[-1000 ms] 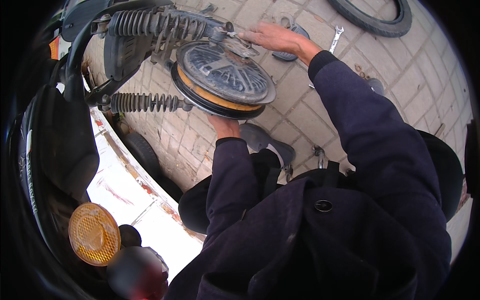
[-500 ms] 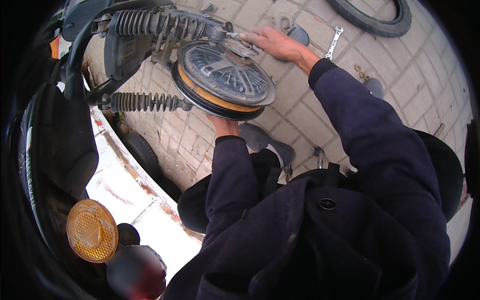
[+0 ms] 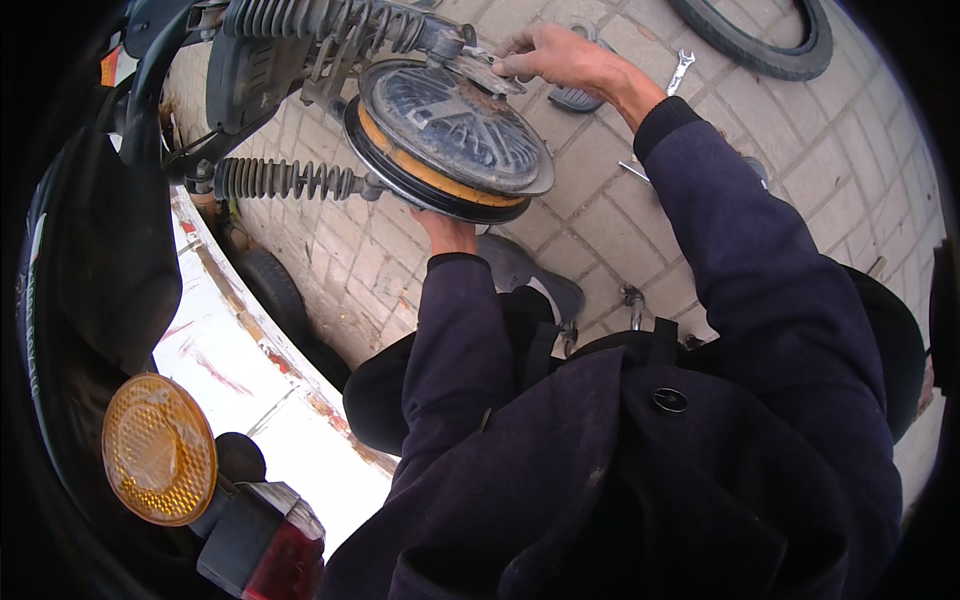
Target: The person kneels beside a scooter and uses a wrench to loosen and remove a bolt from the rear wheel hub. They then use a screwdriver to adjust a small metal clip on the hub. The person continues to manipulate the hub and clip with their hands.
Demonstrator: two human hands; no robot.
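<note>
A dusty black wheel [image 3: 452, 135] without a tyre, with a yellow-orange band round its rim, is tilted at the rear of a two-wheeled vehicle. Its axle area carries a flat grey metal bracket [image 3: 484, 72], next to the end of the upper shock absorber [image 3: 330, 24]. My right hand [image 3: 565, 58] is at the far side, thumb and fingertips pinched on the bracket's edge. From below, my left hand [image 3: 447, 233] reaches up against the near underside of the rim; its fingers are hidden behind the wheel. The lower shock absorber [image 3: 290, 180] ends just left of the rim.
On the paving lie an open-end wrench [image 3: 682, 72] and a loose tyre [image 3: 755, 45], both beyond my right arm. An orange reflector [image 3: 160, 450] and a red tail light [image 3: 285, 560] stick out at lower left. Near my left knee, another tyre [image 3: 272, 290] lies beside a white panel [image 3: 250, 370].
The view has shifted a little, so the wheel and vehicle appear slightly higher. My right fingers look more bent at the bracket. My left hand stays under the rim.
</note>
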